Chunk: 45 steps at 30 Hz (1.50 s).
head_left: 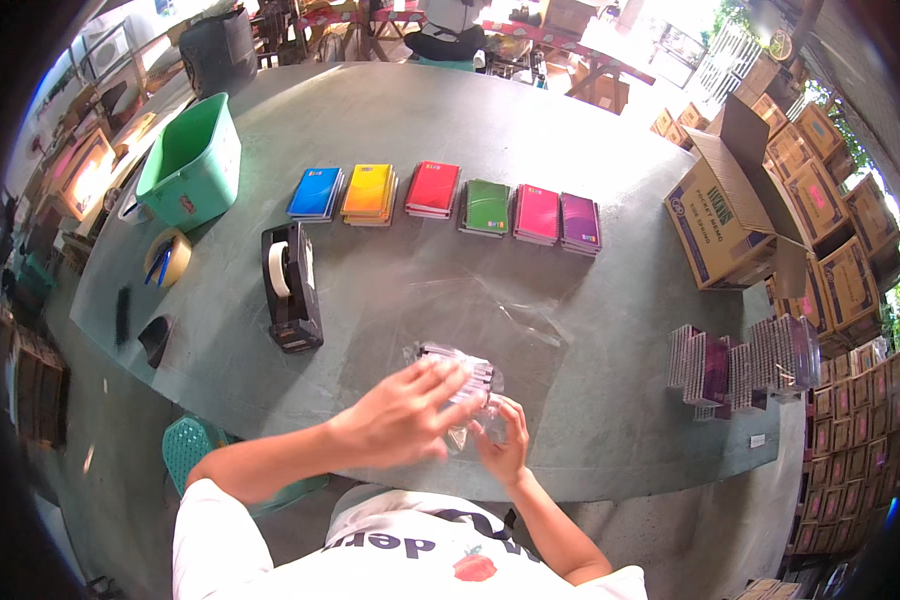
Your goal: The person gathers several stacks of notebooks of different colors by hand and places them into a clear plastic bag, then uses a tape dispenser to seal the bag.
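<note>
Notebooks [462, 372] inside clear plastic wrap [490, 405], both hands gripping.

Landmark: tape dispenser [292, 288] on the table [610, 400]. Behind it and to its right, 6 notebook stacks [450, 205] in 1 row. Behind-left of it, a tub [192, 162]; left of it, a tape roll [168, 258]. Right-front of it, a wrapped bundle [460, 375] at the near table edge, left hand [395, 412] on top, right hand [500, 445] touching its front. Far right, an open carton [727, 210]; upright packs [740, 370] in front of that.
</note>
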Each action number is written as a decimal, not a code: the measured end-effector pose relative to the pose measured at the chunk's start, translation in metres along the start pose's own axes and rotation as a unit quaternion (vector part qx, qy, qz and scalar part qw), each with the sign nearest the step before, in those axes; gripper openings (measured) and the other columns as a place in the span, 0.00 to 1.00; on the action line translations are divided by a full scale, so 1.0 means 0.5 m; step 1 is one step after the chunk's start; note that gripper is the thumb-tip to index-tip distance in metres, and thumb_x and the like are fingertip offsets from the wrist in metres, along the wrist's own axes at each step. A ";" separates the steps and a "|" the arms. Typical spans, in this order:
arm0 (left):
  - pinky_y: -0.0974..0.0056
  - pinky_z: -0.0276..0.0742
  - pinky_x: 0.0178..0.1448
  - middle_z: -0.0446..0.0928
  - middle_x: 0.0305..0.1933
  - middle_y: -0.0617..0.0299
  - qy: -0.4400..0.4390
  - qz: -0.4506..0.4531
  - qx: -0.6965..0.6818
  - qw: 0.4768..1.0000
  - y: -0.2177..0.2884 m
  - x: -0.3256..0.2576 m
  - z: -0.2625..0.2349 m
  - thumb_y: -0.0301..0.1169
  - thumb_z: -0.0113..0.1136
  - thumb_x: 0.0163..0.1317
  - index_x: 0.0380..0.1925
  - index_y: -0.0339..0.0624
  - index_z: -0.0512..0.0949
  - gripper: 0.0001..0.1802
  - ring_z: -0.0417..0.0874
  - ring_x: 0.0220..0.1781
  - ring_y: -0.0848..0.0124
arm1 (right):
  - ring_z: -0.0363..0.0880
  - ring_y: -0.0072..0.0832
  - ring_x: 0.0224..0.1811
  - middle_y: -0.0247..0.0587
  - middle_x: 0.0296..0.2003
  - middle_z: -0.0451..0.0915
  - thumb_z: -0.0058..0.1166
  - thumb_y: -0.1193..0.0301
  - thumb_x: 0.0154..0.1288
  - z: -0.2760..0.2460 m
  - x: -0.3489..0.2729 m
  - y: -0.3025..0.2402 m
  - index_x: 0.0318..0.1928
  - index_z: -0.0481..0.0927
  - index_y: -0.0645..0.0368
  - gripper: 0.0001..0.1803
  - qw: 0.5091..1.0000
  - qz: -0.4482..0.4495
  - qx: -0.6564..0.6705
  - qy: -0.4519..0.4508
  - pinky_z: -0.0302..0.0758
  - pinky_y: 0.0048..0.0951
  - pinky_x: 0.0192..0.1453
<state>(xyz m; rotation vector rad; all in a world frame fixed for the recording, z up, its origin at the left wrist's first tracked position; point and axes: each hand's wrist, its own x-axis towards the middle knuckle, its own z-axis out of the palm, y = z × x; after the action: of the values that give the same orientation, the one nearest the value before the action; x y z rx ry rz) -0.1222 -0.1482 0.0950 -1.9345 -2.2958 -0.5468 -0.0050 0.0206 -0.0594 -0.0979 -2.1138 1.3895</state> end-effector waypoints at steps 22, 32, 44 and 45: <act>0.49 0.58 0.66 0.70 0.52 0.61 0.010 0.065 0.064 0.996 -0.024 -0.057 -0.043 0.33 0.59 0.48 0.34 0.58 0.76 0.11 0.64 0.62 0.65 | 0.70 0.31 0.58 0.33 0.53 0.76 0.61 0.73 0.48 -0.047 0.125 -0.076 0.52 0.78 0.50 0.26 0.890 -0.244 -0.324 -0.210 0.62 0.36 0.61; 0.47 0.33 0.76 0.65 0.60 0.74 -0.044 0.131 0.058 0.989 -0.136 0.058 0.048 0.39 0.61 0.47 0.23 0.64 0.79 0.02 0.53 0.70 0.68 | 0.68 0.26 0.63 0.34 0.57 0.73 0.49 0.75 0.55 -0.011 0.085 -0.055 0.55 0.75 0.55 0.24 0.907 -0.224 -0.318 -0.164 0.57 0.35 0.67; 0.50 0.57 0.66 0.76 0.45 0.62 -0.115 0.001 0.077 0.990 -0.121 0.105 -0.024 0.35 0.65 0.45 0.28 0.47 0.81 0.08 0.72 0.55 0.64 | 0.71 0.30 0.53 0.32 0.47 0.75 0.56 0.74 0.50 0.003 0.094 -0.079 0.47 0.80 0.45 0.21 0.894 -0.259 -0.349 -0.107 0.61 0.34 0.60; 0.52 0.60 0.64 0.78 0.41 0.63 -0.069 -0.045 -0.050 0.995 -0.136 0.093 -0.030 0.34 0.67 0.43 0.27 0.47 0.81 0.09 0.75 0.51 0.64 | 0.71 0.28 0.51 0.30 0.45 0.75 0.57 0.74 0.48 0.005 0.092 -0.075 0.46 0.80 0.44 0.21 0.892 -0.266 -0.357 -0.079 0.61 0.33 0.59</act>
<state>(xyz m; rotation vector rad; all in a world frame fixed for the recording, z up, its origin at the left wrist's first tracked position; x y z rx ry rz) -0.1997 -0.1188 0.1084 -1.9798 -2.4949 -0.5641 -0.0344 0.0188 -0.0076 0.2949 -2.4332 0.2779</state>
